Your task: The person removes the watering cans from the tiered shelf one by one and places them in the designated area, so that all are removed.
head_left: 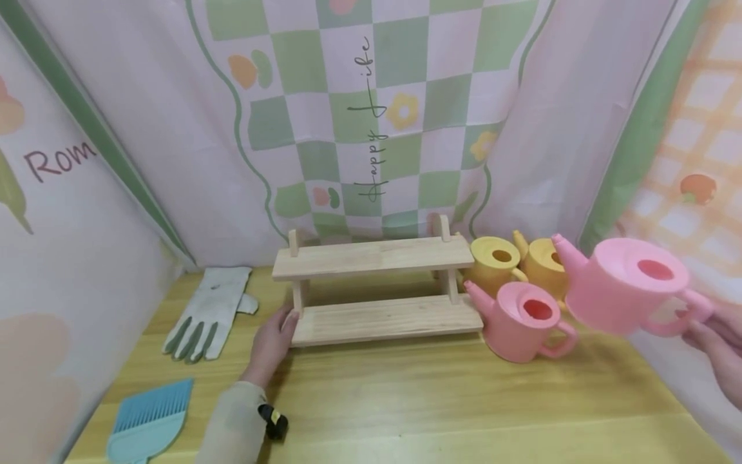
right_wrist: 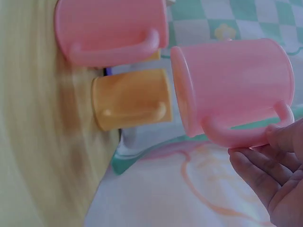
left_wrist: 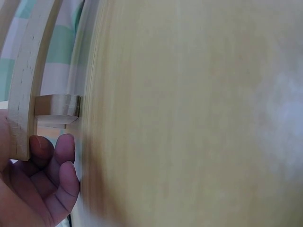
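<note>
My right hand point(head_left: 721, 341) pinches the handle of a pink watering can point(head_left: 623, 287) and holds it up above the table's right side, spout pointing left. In the right wrist view the thumb and fingers meet on the handle of that can point(right_wrist: 236, 90). A two-tier wooden shelf point(head_left: 382, 319) stands at the back middle of the table. My left hand point(head_left: 271, 343) grips the left end of its lower board, thumb on top; the left wrist view shows fingers point(left_wrist: 66, 182) curled beneath the board point(left_wrist: 23, 94). A second pink watering can point(head_left: 518, 328) stands against the shelf's right end.
Two yellow watering cans point(head_left: 489, 267) stand behind the pink one, by the back cloth. At the left lie a white glove with grey-green fingertips point(head_left: 214, 303) and a light blue brush point(head_left: 152, 419). Printed cloth point(head_left: 371, 116) hangs behind and on both sides of the table.
</note>
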### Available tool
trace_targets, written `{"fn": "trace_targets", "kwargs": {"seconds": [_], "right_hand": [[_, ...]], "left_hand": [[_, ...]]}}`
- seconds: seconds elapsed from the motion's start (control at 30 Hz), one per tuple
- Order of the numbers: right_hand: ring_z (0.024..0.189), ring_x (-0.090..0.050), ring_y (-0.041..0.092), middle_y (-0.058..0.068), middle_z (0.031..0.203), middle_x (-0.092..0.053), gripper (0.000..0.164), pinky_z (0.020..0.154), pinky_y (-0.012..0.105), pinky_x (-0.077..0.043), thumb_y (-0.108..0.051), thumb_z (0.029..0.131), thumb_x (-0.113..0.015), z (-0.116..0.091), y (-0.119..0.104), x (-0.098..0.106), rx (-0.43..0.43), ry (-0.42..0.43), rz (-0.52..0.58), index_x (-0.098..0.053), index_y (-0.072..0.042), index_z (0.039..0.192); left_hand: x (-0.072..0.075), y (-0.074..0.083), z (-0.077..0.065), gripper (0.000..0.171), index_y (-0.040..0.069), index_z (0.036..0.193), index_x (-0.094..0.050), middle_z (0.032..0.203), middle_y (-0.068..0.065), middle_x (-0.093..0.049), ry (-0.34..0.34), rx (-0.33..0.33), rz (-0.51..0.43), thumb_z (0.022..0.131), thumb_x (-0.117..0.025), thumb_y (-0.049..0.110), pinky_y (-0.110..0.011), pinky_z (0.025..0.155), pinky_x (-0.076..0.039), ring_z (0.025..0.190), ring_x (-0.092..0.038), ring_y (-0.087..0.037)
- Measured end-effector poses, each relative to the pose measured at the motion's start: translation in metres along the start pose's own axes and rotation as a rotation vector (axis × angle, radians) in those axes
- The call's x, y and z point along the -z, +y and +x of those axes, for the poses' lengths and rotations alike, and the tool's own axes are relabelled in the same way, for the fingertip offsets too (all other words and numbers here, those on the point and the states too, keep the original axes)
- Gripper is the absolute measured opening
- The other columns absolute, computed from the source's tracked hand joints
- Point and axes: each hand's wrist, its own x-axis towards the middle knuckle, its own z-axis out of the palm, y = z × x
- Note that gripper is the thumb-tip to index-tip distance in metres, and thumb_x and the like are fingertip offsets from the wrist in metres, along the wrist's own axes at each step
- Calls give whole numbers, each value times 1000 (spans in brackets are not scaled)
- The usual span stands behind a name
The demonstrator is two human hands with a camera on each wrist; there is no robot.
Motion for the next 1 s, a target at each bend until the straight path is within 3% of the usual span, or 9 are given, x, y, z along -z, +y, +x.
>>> {"fn": "trace_targets", "kwargs": {"seconds": [0.1,0.17,0.3,0.4,0.53,0.57,0.67,0.8,1.0], "right_hand": [[91,-63,-12,-25,106,-67,40,72,4,-48,9,97,-47,-6,9,2,-73,-5,47,-56,-4,133],[88,-64,-11,-23,104,-69,42,71,5,-49,9,96,-48,-10,15,2,-124,-4,125,-60,-12,130],[86,-65,-10,-22,101,-69,44,70,6,-50,16,93,-47,-17,25,1,-121,-29,97,-63,-9,126],[85,-64,-12,-25,100,-68,45,69,6,-50,16,93,-48,-24,31,0,-147,-48,59,-64,-14,123],[86,-66,-9,-21,103,-69,48,69,8,-51,16,94,-48,-35,44,0,-192,-91,151,-61,-16,127],[87,-66,-8,-20,105,-69,49,70,9,-51,19,93,-47,-37,47,0,-177,-104,150,-59,-12,130],[85,-67,-6,-20,104,-69,51,70,9,-52,16,94,-48,-46,55,1,-252,-150,198,-60,-18,129],[80,-66,-8,-28,100,-66,48,68,7,-50,8,95,-53,-53,61,2,-330,-192,75,-62,-31,121],[77,-63,-14,-37,95,-62,42,65,3,-47,-2,94,-62,-58,61,1,-362,-219,-129,-60,-33,123]], "left_hand": [[1,0,0,53,10,145,-46,142,-20,-50,1,12,5,104,-42,43,-57,106,-36,127,-47,-42],[2,1,0,53,10,145,-47,142,-20,-50,-4,26,6,104,-41,44,-57,105,-37,127,-48,-42],[3,2,0,53,10,144,-46,143,-20,-49,-20,58,10,104,-40,44,-57,106,-37,128,-47,-41],[2,3,0,53,10,145,-46,144,-20,-48,-25,67,8,104,-40,44,-57,107,-35,129,-45,-41],[2,2,-1,54,10,145,-46,145,-20,-46,-25,68,4,104,-40,45,-57,108,-34,131,-44,-42],[2,2,-1,55,10,145,-45,146,-20,-46,-25,69,1,104,-40,46,-57,108,-33,131,-43,-42],[3,2,-2,55,9,146,-45,146,-19,-45,-23,64,2,104,-40,45,-57,109,-32,132,-42,-42],[4,2,-4,54,9,145,-45,145,-19,-46,-14,53,1,104,-41,43,-57,108,-33,131,-43,-42],[5,1,-5,52,8,144,-46,143,-20,-48,-1,40,3,104,-43,40,-57,107,-35,129,-46,-42]]}}
